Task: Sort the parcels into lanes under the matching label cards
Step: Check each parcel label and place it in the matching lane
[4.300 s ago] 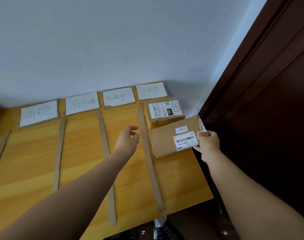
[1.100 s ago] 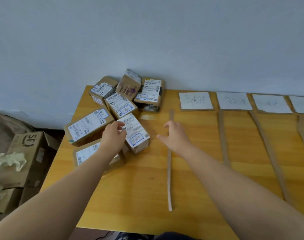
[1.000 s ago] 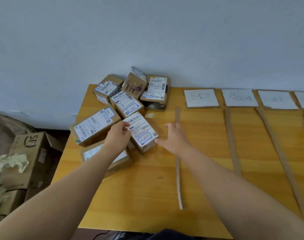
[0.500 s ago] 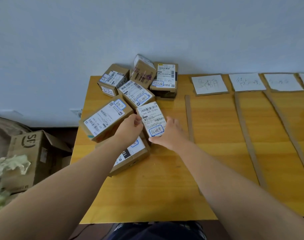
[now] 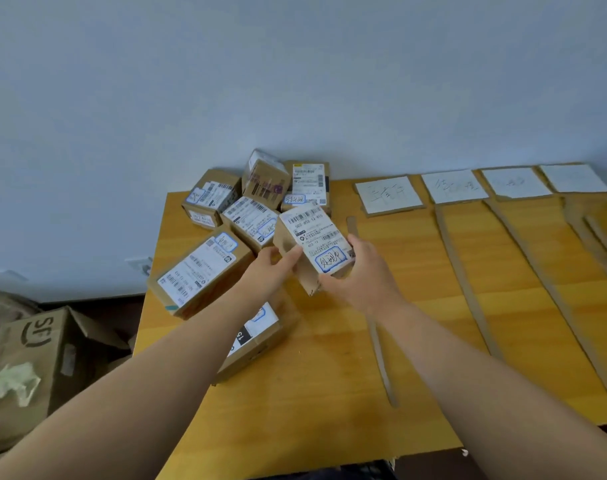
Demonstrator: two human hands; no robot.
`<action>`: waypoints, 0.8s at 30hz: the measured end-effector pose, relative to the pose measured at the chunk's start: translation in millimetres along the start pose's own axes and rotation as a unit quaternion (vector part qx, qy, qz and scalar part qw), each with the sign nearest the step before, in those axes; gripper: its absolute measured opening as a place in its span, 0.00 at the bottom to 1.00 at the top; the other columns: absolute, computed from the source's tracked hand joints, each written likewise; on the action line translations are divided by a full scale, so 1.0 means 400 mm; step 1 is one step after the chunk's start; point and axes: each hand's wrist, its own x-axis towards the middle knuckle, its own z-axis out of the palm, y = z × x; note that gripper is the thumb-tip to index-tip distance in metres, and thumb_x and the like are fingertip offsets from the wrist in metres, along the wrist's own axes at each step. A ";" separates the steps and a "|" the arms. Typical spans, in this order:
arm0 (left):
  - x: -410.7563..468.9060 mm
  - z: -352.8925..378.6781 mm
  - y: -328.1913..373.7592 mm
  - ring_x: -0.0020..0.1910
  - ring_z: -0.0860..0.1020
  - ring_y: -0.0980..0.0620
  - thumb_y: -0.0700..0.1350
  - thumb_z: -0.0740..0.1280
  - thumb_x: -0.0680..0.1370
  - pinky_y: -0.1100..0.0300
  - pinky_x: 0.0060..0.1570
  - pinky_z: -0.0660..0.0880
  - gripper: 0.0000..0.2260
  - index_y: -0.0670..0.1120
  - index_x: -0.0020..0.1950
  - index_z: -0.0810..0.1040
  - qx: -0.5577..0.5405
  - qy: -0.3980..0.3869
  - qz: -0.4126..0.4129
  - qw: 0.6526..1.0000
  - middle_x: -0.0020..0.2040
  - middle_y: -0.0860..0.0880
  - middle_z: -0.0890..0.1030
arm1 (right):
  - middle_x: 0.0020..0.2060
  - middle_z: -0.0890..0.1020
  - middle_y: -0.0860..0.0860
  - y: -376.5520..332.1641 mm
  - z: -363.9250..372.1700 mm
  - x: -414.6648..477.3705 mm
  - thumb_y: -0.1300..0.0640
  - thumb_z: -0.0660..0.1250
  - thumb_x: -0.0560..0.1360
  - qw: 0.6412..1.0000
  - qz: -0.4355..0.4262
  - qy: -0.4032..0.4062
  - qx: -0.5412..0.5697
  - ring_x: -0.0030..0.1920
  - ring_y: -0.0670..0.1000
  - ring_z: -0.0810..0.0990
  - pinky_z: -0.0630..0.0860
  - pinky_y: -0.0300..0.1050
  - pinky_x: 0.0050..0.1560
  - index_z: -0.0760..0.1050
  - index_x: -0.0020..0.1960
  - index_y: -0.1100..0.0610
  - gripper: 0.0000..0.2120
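Both hands hold one small brown parcel tilted up above the table, its white shipping label and a blue-framed handwritten tag facing me. My left hand grips its left side and my right hand its lower right corner. A heap of several other labelled parcels lies at the table's back left. White label cards line the wall edge to the right, with cardboard divider strips running toward me between the lanes.
The yellow wooden table ends at a front edge near me and a left edge beside the heap. On the floor to the left stands an open cardboard box with crumpled paper. A pale wall backs the table.
I turned from the right lanes, where my right hand set down a parcel, to the heap. Both hands closed on one small parcel and lifted it, tilted, off the table.
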 end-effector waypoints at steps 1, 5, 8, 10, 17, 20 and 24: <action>-0.003 0.005 0.017 0.63 0.74 0.47 0.67 0.63 0.73 0.47 0.64 0.72 0.37 0.50 0.76 0.59 -0.048 -0.010 0.000 0.999 0.68 0.50 0.72 | 0.63 0.69 0.49 -0.007 -0.014 -0.005 0.43 0.73 0.67 1.000 -0.012 0.018 0.003 0.63 0.47 0.69 0.70 0.40 0.57 0.58 0.75 0.57 0.43; -0.005 0.012 0.091 0.61 0.77 0.49 0.63 0.67 0.73 0.46 0.61 0.74 0.36 0.58 0.76 0.55 -0.163 -0.054 0.045 0.984 0.65 0.52 0.76 | 0.62 0.69 0.52 -0.035 -0.049 -0.019 0.40 0.71 0.65 0.989 -0.072 0.126 0.025 0.61 0.48 0.70 0.71 0.40 0.60 0.59 0.75 0.61 0.47; -0.005 0.002 0.147 0.57 0.80 0.48 0.58 0.71 0.72 0.46 0.59 0.76 0.34 0.56 0.73 0.59 -0.193 -0.042 0.094 0.976 0.60 0.49 0.80 | 0.58 0.70 0.53 -0.053 -0.072 -0.017 0.37 0.69 0.63 0.969 -0.122 0.208 0.060 0.56 0.47 0.71 0.71 0.36 0.56 0.63 0.71 0.63 0.46; -0.015 -0.001 0.182 0.53 0.81 0.51 0.53 0.69 0.76 0.51 0.54 0.79 0.29 0.53 0.73 0.60 -0.189 -0.034 0.123 0.974 0.56 0.50 0.81 | 0.57 0.69 0.52 -0.064 -0.082 -0.015 0.39 0.71 0.62 0.957 -0.152 0.234 0.076 0.56 0.47 0.70 0.70 0.35 0.57 0.64 0.70 0.63 0.44; -0.031 -0.005 0.211 0.46 0.82 0.56 0.50 0.66 0.78 0.61 0.40 0.78 0.25 0.52 0.72 0.62 -0.165 -0.012 0.155 0.974 0.53 0.53 0.82 | 0.59 0.68 0.53 -0.068 -0.083 -0.010 0.41 0.74 0.63 0.944 -0.188 0.254 0.097 0.59 0.48 0.69 0.69 0.31 0.59 0.63 0.67 0.63 0.42; -0.033 -0.005 0.204 0.49 0.82 0.54 0.51 0.65 0.78 0.59 0.44 0.78 0.24 0.51 0.72 0.63 -0.162 -0.013 0.150 0.975 0.57 0.50 0.81 | 0.57 0.69 0.52 -0.065 -0.081 -0.018 0.42 0.73 0.65 0.945 -0.190 0.237 0.120 0.57 0.47 0.70 0.69 0.31 0.56 0.64 0.67 0.62 0.39; -0.023 -0.001 0.191 0.55 0.81 0.49 0.54 0.65 0.77 0.50 0.61 0.75 0.25 0.50 0.72 0.64 -0.159 -0.021 0.129 0.979 0.58 0.48 0.81 | 0.54 0.71 0.48 -0.062 -0.093 -0.027 0.42 0.62 0.72 0.945 -0.156 0.219 0.185 0.54 0.41 0.72 0.72 0.32 0.52 0.68 0.64 0.58 0.27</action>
